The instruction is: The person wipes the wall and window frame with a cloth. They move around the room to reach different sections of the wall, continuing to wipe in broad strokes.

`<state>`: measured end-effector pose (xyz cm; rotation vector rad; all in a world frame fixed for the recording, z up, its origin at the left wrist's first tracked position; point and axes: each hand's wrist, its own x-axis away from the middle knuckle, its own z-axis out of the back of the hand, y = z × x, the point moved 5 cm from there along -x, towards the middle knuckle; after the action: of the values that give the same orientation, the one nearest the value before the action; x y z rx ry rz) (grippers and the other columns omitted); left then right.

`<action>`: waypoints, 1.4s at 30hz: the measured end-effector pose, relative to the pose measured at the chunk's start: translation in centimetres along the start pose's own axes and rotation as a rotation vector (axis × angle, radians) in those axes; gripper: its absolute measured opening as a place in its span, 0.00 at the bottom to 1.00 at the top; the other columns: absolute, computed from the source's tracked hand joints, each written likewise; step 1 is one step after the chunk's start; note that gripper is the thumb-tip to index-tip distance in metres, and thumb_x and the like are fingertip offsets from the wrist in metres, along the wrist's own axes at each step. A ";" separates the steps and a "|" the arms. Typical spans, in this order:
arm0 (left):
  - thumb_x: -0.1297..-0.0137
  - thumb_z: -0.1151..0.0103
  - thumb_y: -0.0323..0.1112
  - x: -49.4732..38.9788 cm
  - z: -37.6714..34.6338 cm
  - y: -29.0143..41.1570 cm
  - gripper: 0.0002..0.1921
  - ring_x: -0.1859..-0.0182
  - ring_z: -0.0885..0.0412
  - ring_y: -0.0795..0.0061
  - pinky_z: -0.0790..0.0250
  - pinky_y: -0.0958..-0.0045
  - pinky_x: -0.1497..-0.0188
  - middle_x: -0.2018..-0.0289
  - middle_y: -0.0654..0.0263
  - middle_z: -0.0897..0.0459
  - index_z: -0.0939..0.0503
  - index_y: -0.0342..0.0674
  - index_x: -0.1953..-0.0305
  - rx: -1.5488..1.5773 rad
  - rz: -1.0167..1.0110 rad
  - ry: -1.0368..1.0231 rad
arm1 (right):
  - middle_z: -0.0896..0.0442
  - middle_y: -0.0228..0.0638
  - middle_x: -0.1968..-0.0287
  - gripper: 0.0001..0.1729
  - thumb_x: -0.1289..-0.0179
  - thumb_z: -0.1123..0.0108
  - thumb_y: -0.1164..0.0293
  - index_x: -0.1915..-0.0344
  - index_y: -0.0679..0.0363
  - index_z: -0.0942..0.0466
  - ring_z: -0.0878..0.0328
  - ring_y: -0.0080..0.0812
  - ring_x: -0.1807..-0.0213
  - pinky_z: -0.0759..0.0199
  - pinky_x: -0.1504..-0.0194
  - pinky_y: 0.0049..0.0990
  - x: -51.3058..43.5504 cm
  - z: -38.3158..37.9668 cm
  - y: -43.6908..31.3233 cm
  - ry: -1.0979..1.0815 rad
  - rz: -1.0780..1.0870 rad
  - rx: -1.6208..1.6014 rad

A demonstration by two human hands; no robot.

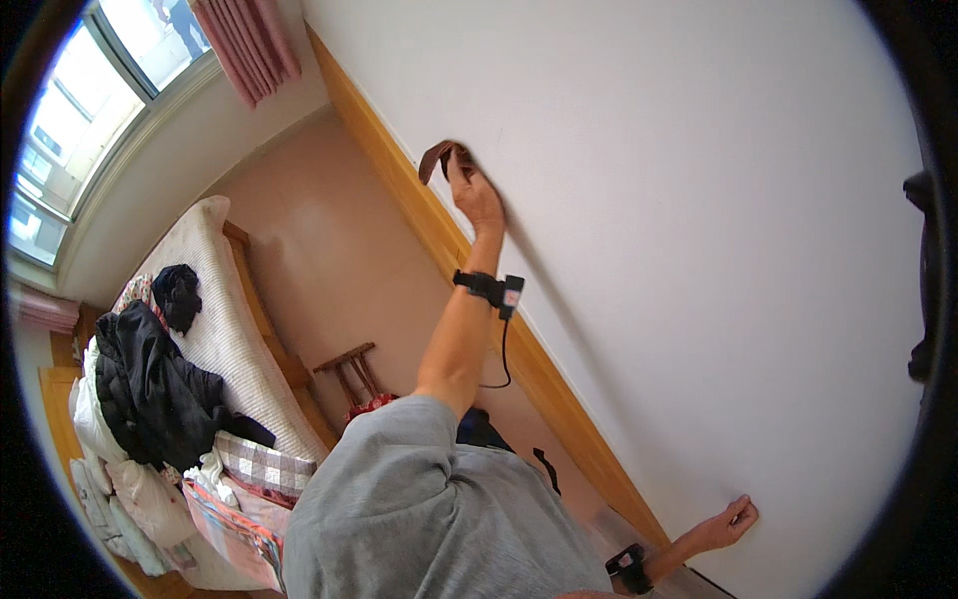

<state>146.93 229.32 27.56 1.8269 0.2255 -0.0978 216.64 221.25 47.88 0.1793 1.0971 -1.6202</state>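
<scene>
My left hand [477, 196] grips a folded brown cloth [436, 160] against the white wall [673, 224], just above the wooden baseboard [430, 206]. Part of the cloth is hidden behind the fingers. At the lower right, my right hand [727, 526] is near or against the same wall, its fingers curled in with nothing visible in them. Whether it touches the wall is unclear. A black strap with a small device [490, 290] goes around my left wrist, with a cable running from it. A similar strapped device [629, 567] is on the right wrist.
A bed [239, 329] stands to the left, bearing a black jacket [153, 389], folded bedding and a checked cloth [266, 460]. On the floor is a wooden stool [350, 367], partly hidden by my sleeve. A pink curtain [251, 49] hangs beside the window [97, 112].
</scene>
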 end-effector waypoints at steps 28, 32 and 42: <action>0.24 0.59 0.33 -3.5 3.8 -18.1 0.26 0.43 0.24 0.55 0.33 0.63 0.38 0.37 0.56 0.24 0.36 0.35 0.28 -0.091 0.616 -0.027 | 0.32 0.28 0.68 0.16 0.20 0.47 0.62 0.66 0.61 0.30 0.36 0.22 0.66 0.33 0.61 0.25 0.6 -0.1 1.3 -0.019 0.078 -0.060; 0.24 0.57 0.36 5.0 5.8 -16.6 0.27 0.40 0.26 0.53 0.36 0.63 0.36 0.36 0.53 0.24 0.35 0.36 0.28 -0.225 0.530 -0.087 | 0.28 0.29 0.66 0.17 0.20 0.48 0.60 0.64 0.60 0.29 0.32 0.23 0.64 0.30 0.59 0.26 0.5 0.0 1.4 -0.007 0.013 0.048; 0.27 0.59 0.31 14.7 6.1 -9.3 0.27 0.35 0.29 0.53 0.41 0.63 0.30 0.33 0.51 0.28 0.35 0.34 0.28 -0.024 0.639 -0.027 | 0.27 0.29 0.67 0.16 0.22 0.45 0.61 0.63 0.62 0.26 0.31 0.24 0.64 0.29 0.59 0.26 0.6 -0.6 1.1 0.009 -0.002 -0.069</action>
<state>159.66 227.32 14.42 1.7922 -0.3780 0.3255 217.06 221.31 46.61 0.1401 1.1587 -1.5822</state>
